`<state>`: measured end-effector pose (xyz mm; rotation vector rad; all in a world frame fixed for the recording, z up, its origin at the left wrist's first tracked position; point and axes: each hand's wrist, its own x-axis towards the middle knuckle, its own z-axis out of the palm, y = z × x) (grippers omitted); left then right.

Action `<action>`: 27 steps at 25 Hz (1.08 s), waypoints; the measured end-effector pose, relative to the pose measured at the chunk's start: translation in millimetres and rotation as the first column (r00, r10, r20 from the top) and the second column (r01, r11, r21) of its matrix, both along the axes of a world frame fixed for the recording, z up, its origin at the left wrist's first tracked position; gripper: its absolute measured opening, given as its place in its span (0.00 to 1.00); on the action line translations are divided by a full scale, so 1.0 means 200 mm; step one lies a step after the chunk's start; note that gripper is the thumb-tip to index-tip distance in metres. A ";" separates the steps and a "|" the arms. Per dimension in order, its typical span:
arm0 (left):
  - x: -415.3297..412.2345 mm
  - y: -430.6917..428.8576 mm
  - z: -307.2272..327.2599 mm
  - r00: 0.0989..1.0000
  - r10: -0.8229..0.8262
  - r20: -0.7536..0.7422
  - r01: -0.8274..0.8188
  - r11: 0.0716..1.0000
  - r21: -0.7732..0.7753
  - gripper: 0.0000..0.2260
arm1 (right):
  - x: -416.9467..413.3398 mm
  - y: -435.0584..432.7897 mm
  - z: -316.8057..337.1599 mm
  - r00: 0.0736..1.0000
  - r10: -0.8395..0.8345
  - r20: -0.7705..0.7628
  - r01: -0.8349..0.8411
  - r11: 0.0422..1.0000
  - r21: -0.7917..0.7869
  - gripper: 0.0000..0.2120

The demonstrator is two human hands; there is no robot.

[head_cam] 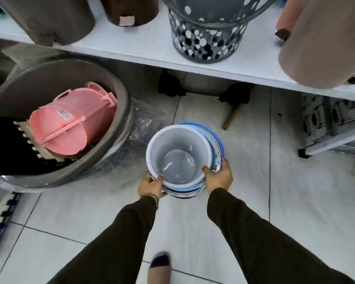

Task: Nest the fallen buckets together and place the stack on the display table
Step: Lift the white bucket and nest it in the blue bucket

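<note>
A white bucket (178, 158) with a grey inside sits tilted in a blue-rimmed patterned bucket (217, 138), mouth up, above the tiled floor. My left hand (152, 185) grips the stack at its near-left rim. On the near-right side my right hand (218, 177) holds it, with fingers over the white rim. The white display table (143, 52) runs across the top of the view, above and beyond the stack.
On the table stand brown bins (55, 19), a grey perforated basket (207, 37) and beige bins (324, 42). A big grey tub (111, 83) at left holds a pink bucket (74, 119). A mop head and stick (234, 107) lie under the table. My foot (159, 267) is below.
</note>
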<state>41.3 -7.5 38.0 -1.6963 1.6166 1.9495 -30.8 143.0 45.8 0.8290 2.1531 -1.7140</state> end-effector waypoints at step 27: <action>0.13 -0.06 -0.31 0.979 -0.206 0.005 0.199 0.951 0.237 0.24 | 0.26 0.15 -0.40 0.879 -0.257 0.401 0.299 0.953 -0.046 0.47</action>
